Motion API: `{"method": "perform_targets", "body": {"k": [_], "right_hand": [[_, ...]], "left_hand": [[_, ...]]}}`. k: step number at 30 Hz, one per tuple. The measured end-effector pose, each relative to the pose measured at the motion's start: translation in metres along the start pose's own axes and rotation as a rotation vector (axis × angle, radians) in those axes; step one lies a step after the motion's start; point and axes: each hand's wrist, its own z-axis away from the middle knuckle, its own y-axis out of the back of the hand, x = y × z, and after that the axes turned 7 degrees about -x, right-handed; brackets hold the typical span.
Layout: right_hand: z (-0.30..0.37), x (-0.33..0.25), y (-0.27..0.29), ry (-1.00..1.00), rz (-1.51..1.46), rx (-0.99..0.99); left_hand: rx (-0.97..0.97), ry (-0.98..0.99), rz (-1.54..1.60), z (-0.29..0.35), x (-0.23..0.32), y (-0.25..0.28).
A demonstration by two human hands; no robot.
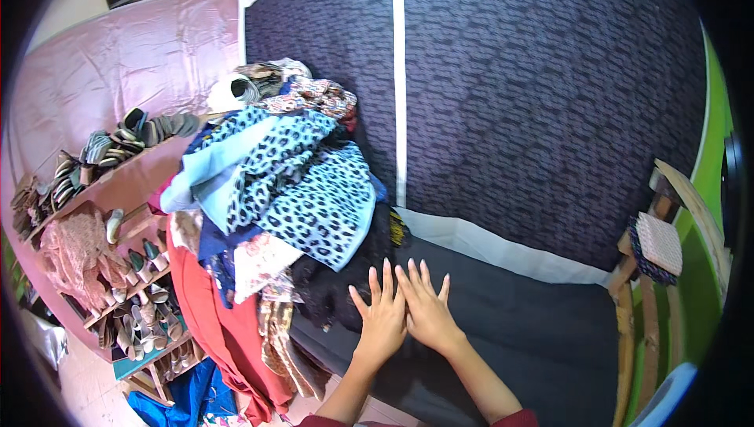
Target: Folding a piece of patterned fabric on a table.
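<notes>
My left hand (382, 318) and my right hand (427, 312) are side by side, palms down and fingers stretched out. Nothing is held in either one. Both are over a dark grey cloth-covered surface (518, 333); I cannot tell whether they press on it. Just left of my left hand lies a black garment (322, 289), part of a big heap of clothes. On top of the heap is a light blue cloth with black leopard spots (322, 203). A red cloth (216, 317) and a shiny gold patterned cloth (276, 340) hang off the near side.
At the left stands a pink rack (157, 161) with many shoes on its shelves. Blue fabric (184, 395) lies low beside it. A dark patterned panel (542, 105) rises behind. On the right is a wooden frame (624, 340) with folded cloths (658, 243) on it.
</notes>
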Motion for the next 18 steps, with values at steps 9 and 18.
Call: {"method": "perform_targets", "body": {"k": [9, 18], "right_hand": [[-0.138, -0.096, -0.059, 0.228, -0.239, 0.086], [-0.288, -0.172, -0.057, 0.436, -0.267, 0.330]], "left_hand": [[0.155, -0.017, -0.022, -0.013, -0.169, 0.059], [0.440, 0.186, -0.331, -0.064, -0.280, 0.174]]}}
